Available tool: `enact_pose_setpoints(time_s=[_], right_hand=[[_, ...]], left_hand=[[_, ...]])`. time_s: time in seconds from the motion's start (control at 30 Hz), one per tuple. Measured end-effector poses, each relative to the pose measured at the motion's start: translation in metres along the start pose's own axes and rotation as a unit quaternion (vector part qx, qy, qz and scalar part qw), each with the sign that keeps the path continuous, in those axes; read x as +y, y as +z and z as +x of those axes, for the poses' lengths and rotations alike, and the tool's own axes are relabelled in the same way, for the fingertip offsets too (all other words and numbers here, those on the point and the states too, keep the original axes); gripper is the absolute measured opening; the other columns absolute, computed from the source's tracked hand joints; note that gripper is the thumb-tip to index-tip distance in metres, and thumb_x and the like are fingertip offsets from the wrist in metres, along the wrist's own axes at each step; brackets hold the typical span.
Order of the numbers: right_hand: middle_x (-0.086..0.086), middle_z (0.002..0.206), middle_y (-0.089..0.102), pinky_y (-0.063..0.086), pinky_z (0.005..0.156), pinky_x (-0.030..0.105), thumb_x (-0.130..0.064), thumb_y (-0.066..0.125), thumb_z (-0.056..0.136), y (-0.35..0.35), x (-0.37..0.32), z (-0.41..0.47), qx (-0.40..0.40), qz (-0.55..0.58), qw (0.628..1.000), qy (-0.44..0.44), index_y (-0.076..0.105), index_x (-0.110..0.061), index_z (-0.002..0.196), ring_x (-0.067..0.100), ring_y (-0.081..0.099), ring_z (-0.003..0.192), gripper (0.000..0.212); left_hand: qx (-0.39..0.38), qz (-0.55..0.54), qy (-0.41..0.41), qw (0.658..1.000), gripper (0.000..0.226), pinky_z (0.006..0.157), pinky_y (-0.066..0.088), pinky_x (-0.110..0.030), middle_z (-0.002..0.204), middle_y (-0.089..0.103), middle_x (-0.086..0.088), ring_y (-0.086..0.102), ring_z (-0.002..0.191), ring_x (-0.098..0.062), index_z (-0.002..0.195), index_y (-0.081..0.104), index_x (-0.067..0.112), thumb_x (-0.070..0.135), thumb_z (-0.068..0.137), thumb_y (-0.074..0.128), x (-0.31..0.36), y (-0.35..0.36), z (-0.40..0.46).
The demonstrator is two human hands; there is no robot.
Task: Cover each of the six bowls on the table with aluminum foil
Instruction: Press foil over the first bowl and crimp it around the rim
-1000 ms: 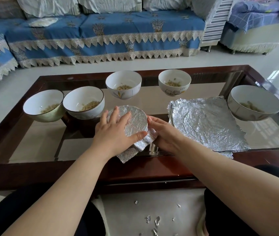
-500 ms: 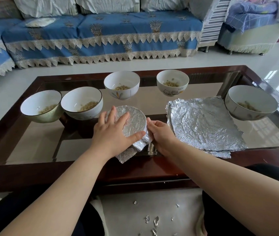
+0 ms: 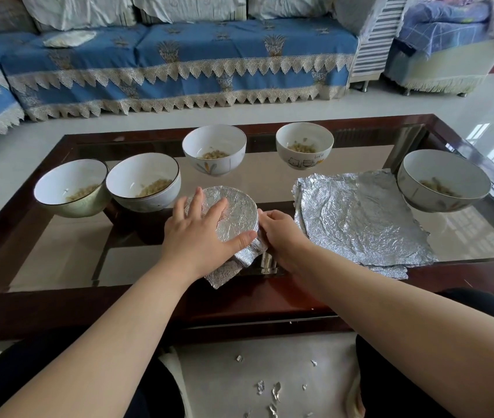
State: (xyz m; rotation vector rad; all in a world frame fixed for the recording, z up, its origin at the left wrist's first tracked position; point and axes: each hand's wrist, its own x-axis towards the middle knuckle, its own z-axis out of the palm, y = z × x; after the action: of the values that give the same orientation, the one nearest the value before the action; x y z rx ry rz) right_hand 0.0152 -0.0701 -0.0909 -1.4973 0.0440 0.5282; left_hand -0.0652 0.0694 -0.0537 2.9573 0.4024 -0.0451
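Pressing flat on the foil-covered bowl [image 3: 233,214] at frame center, the left hand [image 3: 200,233] lay open; the right hand [image 3: 282,233] pinched foil at its rim. Five bowls stood uncovered beside spare foil sheets [image 3: 360,218].

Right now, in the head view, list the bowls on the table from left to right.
Green bowl → dark-rimmed bowl → foil-covered bowl → cat bowl → right bowl. The leaf bowl sits above the covered one, so its place is unclear.
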Motion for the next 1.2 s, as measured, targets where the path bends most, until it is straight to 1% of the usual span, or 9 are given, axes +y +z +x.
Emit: enact_pose_setpoints(time_s=[0.1,0.33,0.53,0.67,0.7,0.83,1.03,1.13,1.2], right_hand=[[-0.004,0.045,0.044,0.032,0.039,0.019,-0.019,0.052,0.099,0.0,-0.001,0.0,-0.003,0.003,1.0,-0.002,0.052,-0.012,0.067,0.005,0.035,0.035,0.033],[-0.001,0.058,0.056,0.037,0.046,0.021,-0.016,0.055,0.096,0.001,0.0,0.009,0.006,-0.043,0.999,-0.011,0.059,-0.013,0.08,0.006,0.043,0.043,0.016],[-0.003,0.064,0.059,0.039,0.044,0.016,-0.009,0.049,0.096,-0.001,-0.004,0.006,0.033,-0.149,0.987,-0.06,0.058,-0.018,0.079,0.003,0.047,0.045,0.021],[0.001,0.082,0.068,0.047,0.058,0.017,-0.009,0.054,0.094,-0.002,-0.005,0.01,0.058,-0.18,0.978,-0.088,0.065,-0.009,0.096,0.011,0.058,0.065,0.011],[0.003,0.085,0.07,0.048,0.06,0.018,-0.011,0.056,0.093,-0.003,-0.004,0.01,0.067,-0.187,0.976,-0.091,0.067,-0.009,0.097,0.009,0.059,0.064,0.011],[0.003,0.074,0.066,0.043,0.045,0.013,-0.009,0.058,0.093,-0.009,-0.006,0.007,0.085,-0.145,0.982,-0.089,0.067,-0.003,0.1,-0.003,0.053,0.041,0.013],[-0.008,0.076,0.066,0.053,0.072,0.03,-0.016,0.047,0.1,-0.018,-0.007,-0.006,0.089,-0.15,0.981,-0.087,0.061,-0.011,0.105,0.011,0.062,0.069,0.016],[-0.007,0.077,0.066,0.052,0.075,0.031,-0.011,0.045,0.099,-0.018,-0.007,-0.008,0.085,-0.152,0.981,-0.086,0.061,-0.012,0.101,0.013,0.063,0.073,0.016],[-0.002,0.077,0.066,0.051,0.066,0.029,-0.002,0.041,0.095,-0.017,-0.01,-0.009,0.069,-0.141,0.984,-0.082,0.061,-0.012,0.099,0.013,0.06,0.067,0.022]], left_hand=[[-0.005,-0.003,-0.001,1.0,0.105,0.118,0.016,-0.05,0.167,-0.002,-0.005,-0.003,0.151,-0.03,0.154,0.018,0.043,0.095,0.063,0.017,0.001,-0.001,-0.001],[-0.01,-0.007,-0.005,1.0,0.104,0.118,0.016,-0.05,0.167,-0.003,-0.005,-0.004,0.151,-0.031,0.153,0.018,0.044,0.093,0.062,0.016,0.004,-0.003,-0.001],[-0.007,-0.007,-0.013,1.0,0.108,0.118,0.018,-0.051,0.167,-0.003,-0.005,-0.003,0.151,-0.033,0.154,0.017,0.043,0.094,0.059,0.012,0.007,-0.003,-0.003],[-0.011,-0.01,-0.023,1.0,0.11,0.118,0.017,-0.051,0.167,-0.004,-0.005,-0.004,0.151,-0.033,0.155,0.017,0.042,0.094,0.059,0.011,0.011,-0.003,-0.002],[-0.01,-0.011,-0.024,1.0,0.11,0.118,0.017,-0.051,0.167,-0.003,-0.005,-0.004,0.151,-0.033,0.155,0.018,0.042,0.094,0.059,0.012,0.012,-0.003,-0.002],[-0.003,-0.009,-0.029,1.0,0.105,0.117,0.018,-0.051,0.167,-0.001,-0.006,-0.002,0.15,-0.034,0.154,0.02,0.042,0.095,0.063,0.016,0.015,0.0,0.0],[0.008,-0.004,-0.042,0.999,0.101,0.116,0.021,-0.051,0.167,0.001,-0.007,0.001,0.149,-0.034,0.153,0.024,0.041,0.094,0.068,0.02,0.019,0.001,0.001],[0.011,-0.006,-0.048,0.999,0.103,0.116,0.021,-0.051,0.167,0.002,-0.007,0.002,0.149,-0.035,0.153,0.024,0.039,0.094,0.067,0.017,0.022,0.001,0.001],[0.015,-0.008,-0.052,0.999,0.101,0.115,0.021,-0.052,0.167,0.003,-0.007,0.002,0.149,-0.035,0.153,0.024,0.039,0.094,0.068,0.019,0.023,0.002,0.001]])
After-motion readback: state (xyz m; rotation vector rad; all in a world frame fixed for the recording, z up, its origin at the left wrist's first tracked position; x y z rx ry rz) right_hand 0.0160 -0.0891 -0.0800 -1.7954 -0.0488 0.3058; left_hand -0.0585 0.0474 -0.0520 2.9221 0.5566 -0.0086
